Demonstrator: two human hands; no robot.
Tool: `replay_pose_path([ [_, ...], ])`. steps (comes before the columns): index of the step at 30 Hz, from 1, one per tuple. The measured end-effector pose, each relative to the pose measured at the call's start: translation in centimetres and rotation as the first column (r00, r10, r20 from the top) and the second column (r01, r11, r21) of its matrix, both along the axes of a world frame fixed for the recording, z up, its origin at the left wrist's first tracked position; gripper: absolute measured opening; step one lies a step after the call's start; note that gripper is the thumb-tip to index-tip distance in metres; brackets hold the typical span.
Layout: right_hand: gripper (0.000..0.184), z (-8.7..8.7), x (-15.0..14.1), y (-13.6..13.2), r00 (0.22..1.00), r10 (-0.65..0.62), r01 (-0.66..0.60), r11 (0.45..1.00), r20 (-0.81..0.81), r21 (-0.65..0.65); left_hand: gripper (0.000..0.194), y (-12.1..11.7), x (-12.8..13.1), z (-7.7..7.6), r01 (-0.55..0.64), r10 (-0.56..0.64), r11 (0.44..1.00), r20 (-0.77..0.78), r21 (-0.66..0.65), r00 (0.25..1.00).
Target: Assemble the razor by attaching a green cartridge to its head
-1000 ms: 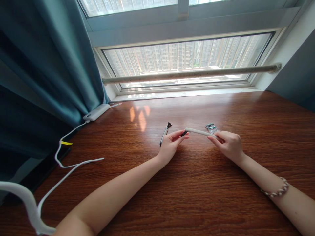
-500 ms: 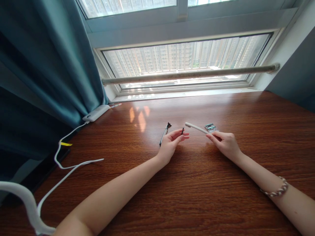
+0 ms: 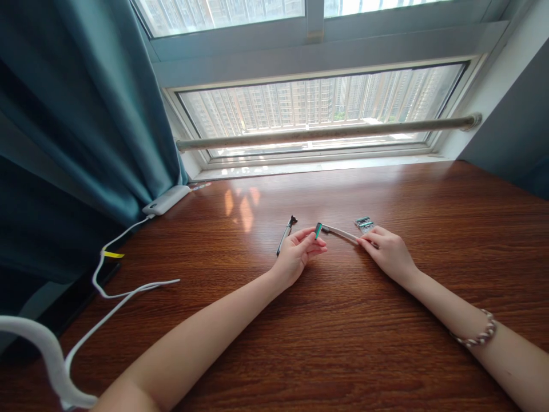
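Between the thumb and fingers of my left hand (image 3: 298, 254) is a small black and teal razor cartridge (image 3: 318, 230), held upright above the table. My right hand (image 3: 388, 249) is closed on the handle of a pale toothbrush (image 3: 342, 233). The brush head points left and its bristles are at or very near the cartridge; contact is too small to tell. Just behind my left hand lies a razor handle (image 3: 285, 236), silver and black, partly hidden by the fingers. Beyond my right hand rests a clear pack of razor cartridges (image 3: 364, 224).
The brown wooden table (image 3: 266, 343) reaches to the window sill. A white power strip or adapter (image 3: 166, 200) with a white cable (image 3: 96, 274) lies at the left by the blue curtain (image 3: 103, 103). A curved white stand (image 3: 47, 349) is at lower left.
The cartridge has been turned, so its teal face shows now. The toothbrush head has come left and slightly down, up to the cartridge, its bristles now turned differently.
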State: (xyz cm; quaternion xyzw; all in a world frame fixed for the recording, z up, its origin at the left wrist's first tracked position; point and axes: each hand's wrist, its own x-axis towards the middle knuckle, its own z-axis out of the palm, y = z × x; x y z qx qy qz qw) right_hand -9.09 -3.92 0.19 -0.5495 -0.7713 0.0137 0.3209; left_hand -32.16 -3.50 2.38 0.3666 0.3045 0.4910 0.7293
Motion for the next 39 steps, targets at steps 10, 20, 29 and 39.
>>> replay_pose_path([
  [10,0.018,0.3,-0.2,-0.1,0.993,-0.114,0.113,0.993,0.037,0.038,0.024,-0.7,0.2,0.0,0.174,-0.171,0.979,0.038,-0.101,0.985],
  [20,0.046,2.9,-4.6,-3.9,0.897,0.340,-0.339,0.939,-0.283,0.055,0.026,-2.9,0.9,0.4,0.285,-0.287,0.957,-0.037,-0.048,0.957],
  [29,0.033,2.5,-5.0,-4.0,0.916,0.304,-0.281,0.952,-0.263,0.121,0.029,-3.1,0.8,0.3,0.309,-0.311,0.950,-0.109,-0.028,0.944],
  [39,0.035,2.3,-5.2,-4.3,0.937,0.310,-0.271,0.937,-0.163,0.223,0.036,-3.0,0.8,0.0,0.383,-0.372,0.923,-0.165,0.040,0.913],
])
